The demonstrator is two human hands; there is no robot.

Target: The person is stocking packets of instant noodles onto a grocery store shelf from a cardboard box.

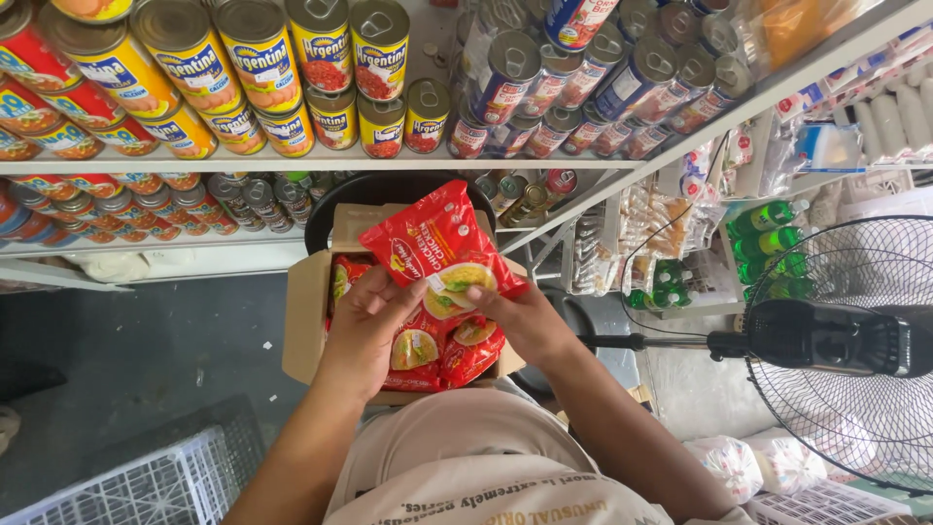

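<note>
Nearest the camera is your beige shirt [486, 457], and both forearms reach out from it toward the far shelves. Your left hand [364, 321] is curled, thumb on top, its grip closed on the near-left edge of a red noodle packet [437, 248]. Your right hand [520, 316] pinches the packet's near-right edge between thumb and fingers, so both grips hold the same packet.

The packet is glossy, crinkled plastic, flat and roughly rectangular, with a bowl picture on its face. It is held up above an open cardboard box [306, 321], face toward you, its long axis slanting from far left to near right.

More red packets [442, 355] of the same kind lie packed in the box, just beneath your hands. Behind the box sits a round black basin [326, 209].

Farther off, metal shelves [292, 160] carry rows of cylindrical tins [243, 73], yellow-and-red labelled on the left, blue on the right. To the right stands a black wire-caged fan [846, 340]; a white plastic crate [146, 486] sits near left on the floor.
</note>
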